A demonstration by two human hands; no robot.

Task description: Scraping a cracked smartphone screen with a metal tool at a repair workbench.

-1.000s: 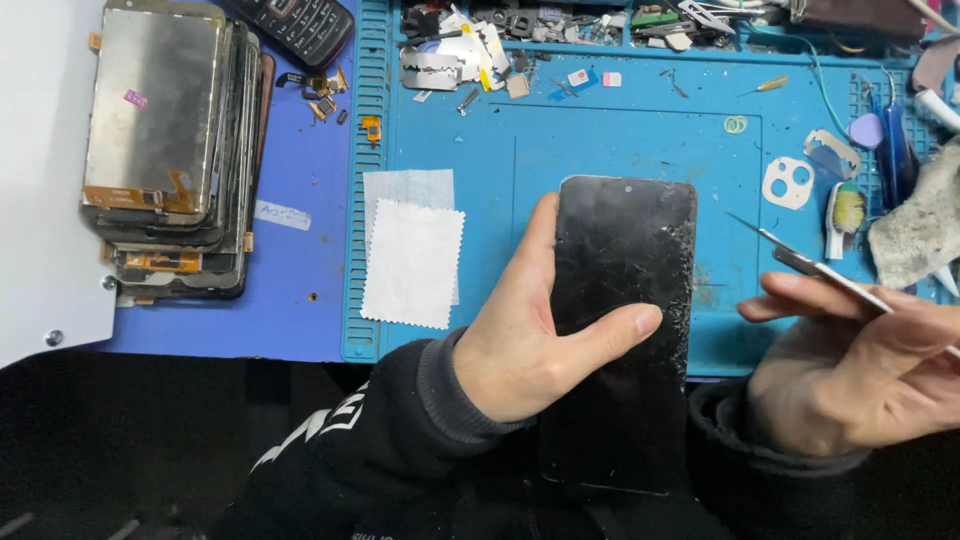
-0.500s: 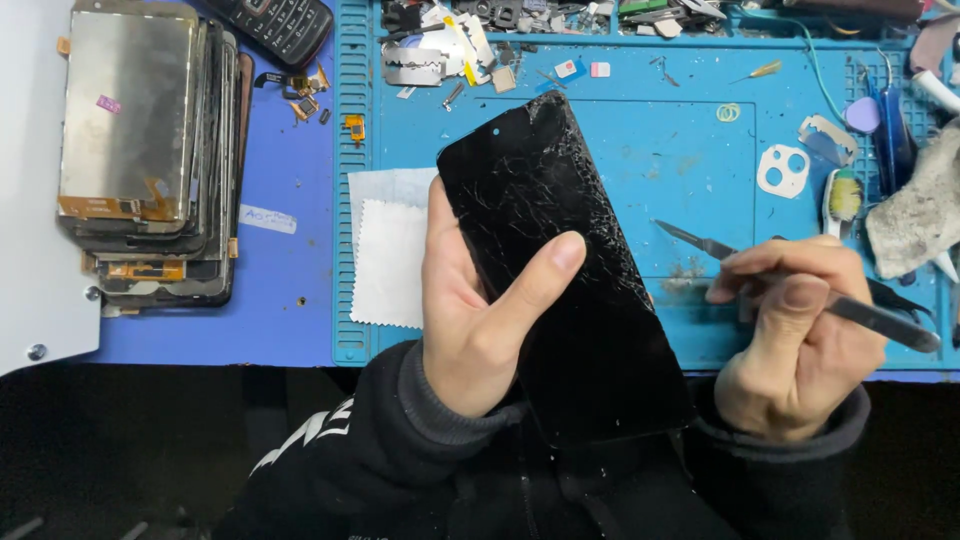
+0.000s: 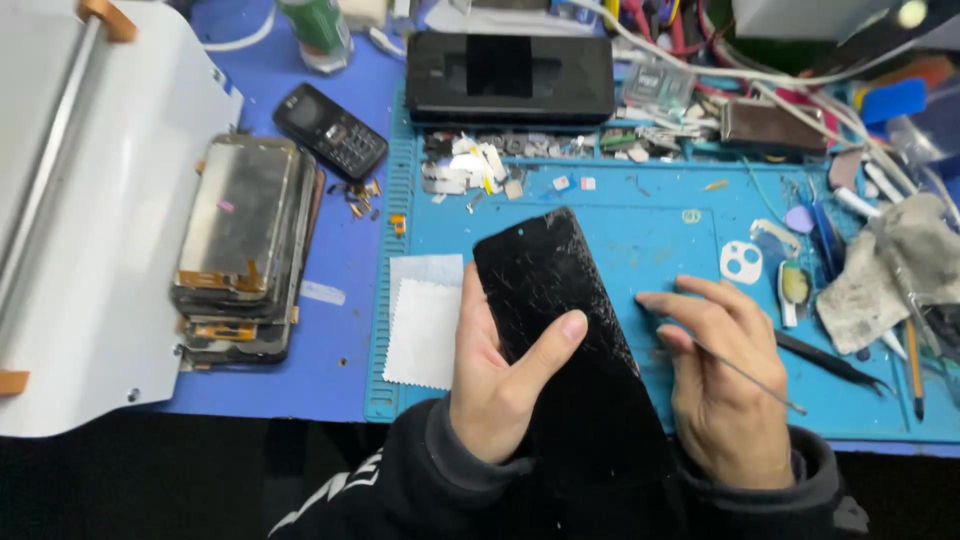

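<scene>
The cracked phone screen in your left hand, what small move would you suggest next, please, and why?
Probably bring the thin metal tool in the right hand to the right edge of the cracked phone screen. The left hand grips the screen tilted above the blue mat, thumb across the glass, while the tool's tip points away.

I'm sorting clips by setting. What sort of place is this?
Most likely a phone repair bench: a stack of removed phone screens, a blue repair mat strewn with small parts, and a cracked phone screen held in the left hand.

Left hand (image 3: 500, 385) curled in a grip; right hand (image 3: 725, 385) pinching, fingers extended.
</scene>
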